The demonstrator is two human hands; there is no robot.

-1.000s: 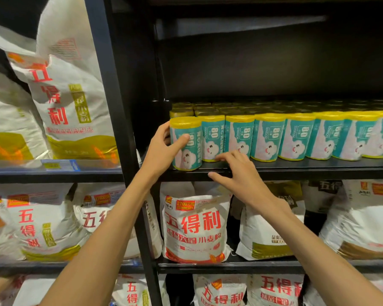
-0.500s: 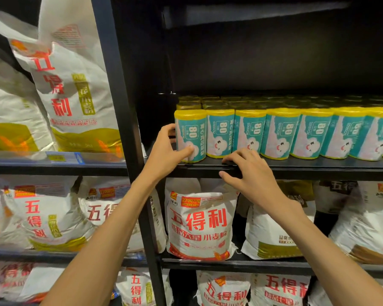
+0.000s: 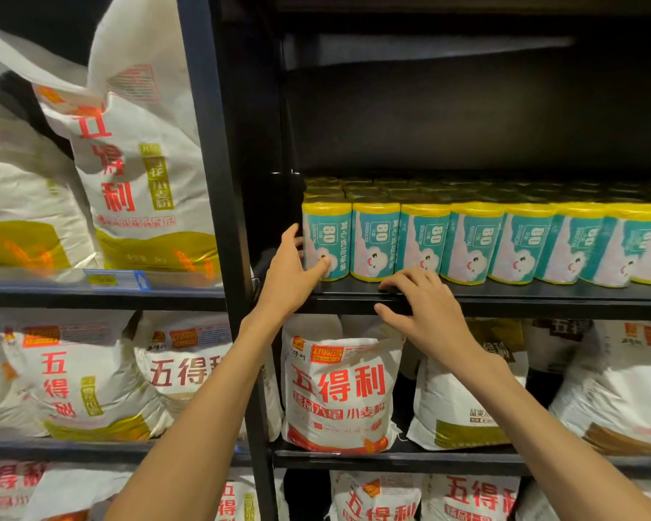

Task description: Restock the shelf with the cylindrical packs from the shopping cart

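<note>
Above the cylindrical packs (image 3: 474,242) the bay stands open and dark right up to the shelf overhead, room enough for a hand to reach in over their yellow tops; the front row runs shoulder to shoulder across the black shelf (image 3: 542,297), leaving only a thin bare strip along its lip; at the left end the black upright (image 3: 218,182) walls the bay, and the left hand (image 3: 292,274) fills the narrow gap beside the end pack (image 3: 326,238); below, flour sacks (image 3: 339,385) crowd the lower bay.
</note>
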